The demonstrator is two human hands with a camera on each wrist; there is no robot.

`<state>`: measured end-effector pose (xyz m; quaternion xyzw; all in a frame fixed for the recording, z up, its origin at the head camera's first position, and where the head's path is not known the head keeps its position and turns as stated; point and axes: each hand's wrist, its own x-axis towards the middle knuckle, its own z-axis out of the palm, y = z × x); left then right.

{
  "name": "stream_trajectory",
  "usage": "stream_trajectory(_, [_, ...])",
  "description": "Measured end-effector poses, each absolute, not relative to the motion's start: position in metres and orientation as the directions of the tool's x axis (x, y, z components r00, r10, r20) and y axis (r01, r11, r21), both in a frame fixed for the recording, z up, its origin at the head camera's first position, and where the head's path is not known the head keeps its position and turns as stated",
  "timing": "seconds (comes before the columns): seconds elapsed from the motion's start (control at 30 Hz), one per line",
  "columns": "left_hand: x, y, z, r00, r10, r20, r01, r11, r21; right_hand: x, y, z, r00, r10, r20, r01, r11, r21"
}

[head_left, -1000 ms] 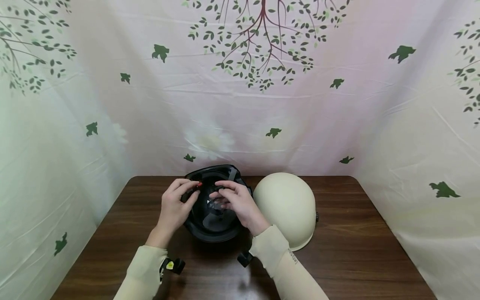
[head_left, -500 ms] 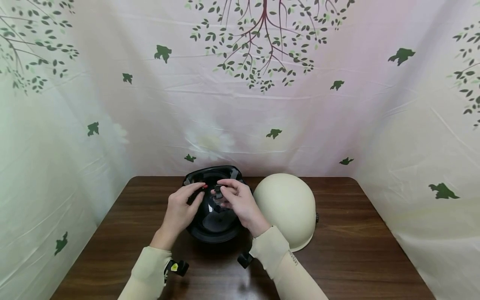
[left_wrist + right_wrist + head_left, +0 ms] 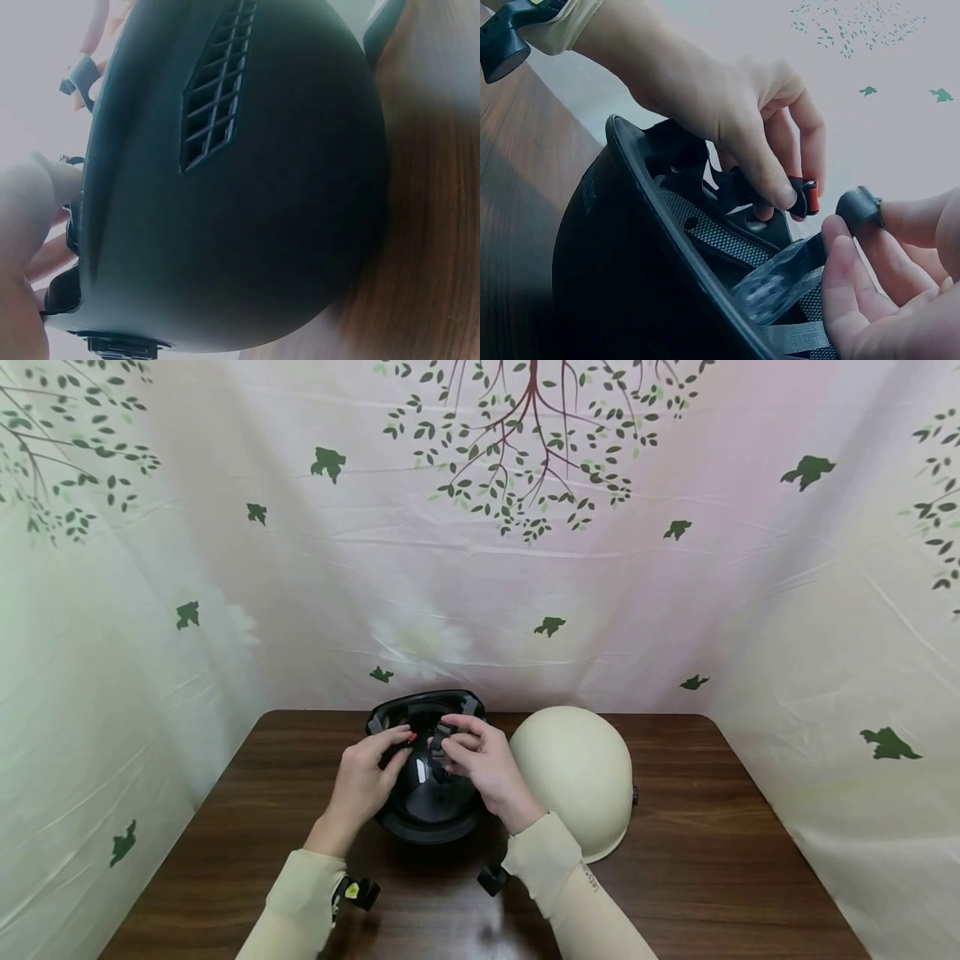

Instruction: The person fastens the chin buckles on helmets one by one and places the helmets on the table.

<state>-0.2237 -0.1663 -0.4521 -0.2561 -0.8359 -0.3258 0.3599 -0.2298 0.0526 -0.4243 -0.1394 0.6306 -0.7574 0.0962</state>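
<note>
A black helmet [image 3: 429,831] lies upside down on the table, its hollow facing up. Over it, my left hand [image 3: 362,781] pinches a black chin-strap buckle with a red part [image 3: 812,199], clearest in the right wrist view. Opposite, my right hand [image 3: 495,770] holds a dark webbing strap end [image 3: 859,208] between thumb and fingers. The two strap pieces are apart, with a small gap between them. Clear plastic wrap [image 3: 776,285] hangs beside the strap near my right fingers. In the left wrist view the helmet's vented outer shell [image 3: 247,240] hides most of my left fingers.
A cream helmet [image 3: 573,781] sits dome up, close to the right of the black one. Both stand on a dark wooden table [image 3: 712,852]. Behind and at the sides hangs a pale leaf-print cloth [image 3: 480,585].
My left hand has shifted right, bringing the red-marked buckle closer to my right hand. The dark strap end now shows between my right fingers, which have closed in on it.
</note>
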Motion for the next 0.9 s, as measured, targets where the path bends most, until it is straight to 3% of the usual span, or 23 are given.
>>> stream_trajectory(0.6, [-0.229, -0.163, -0.440, -0.651, 0.226, 0.725, 0.608, 0.726, 0.321, -0.229, 0.054, -0.419, -0.961, -0.270, 0.060, 0.002, -0.221, -0.975])
stream_trajectory(0.9, [-0.228, -0.161, -0.441, -0.629, 0.197, 0.752, 0.629, 0.697, 0.344, -0.227, 0.055, -0.420, -0.951, -0.309, 0.020, 0.060, -0.247, -0.967])
